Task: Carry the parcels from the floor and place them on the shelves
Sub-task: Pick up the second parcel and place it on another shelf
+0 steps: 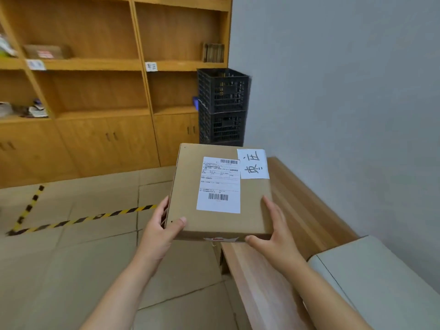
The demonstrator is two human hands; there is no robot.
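A flat brown cardboard parcel (188, 184) with a white shipping label and a handwritten white note is held level in front of me, above the floor. My left hand (160, 231) grips its near left corner, thumb on top. My right hand (276, 232) grips its near right edge, fingers on top. The wooden shelves (95, 64) stand ahead to the left, several compartments bare. One small cardboard parcel (46, 51) lies on an upper shelf at the left.
Two stacked black plastic crates (222, 106) stand against the shelves' right end by the grey wall. A wooden bench (297, 198) with a pale cushion (381, 277) runs along the right. Yellow-black tape (78, 220) marks the tiled floor. Closed cabinet doors (104, 144) sit below the shelves.
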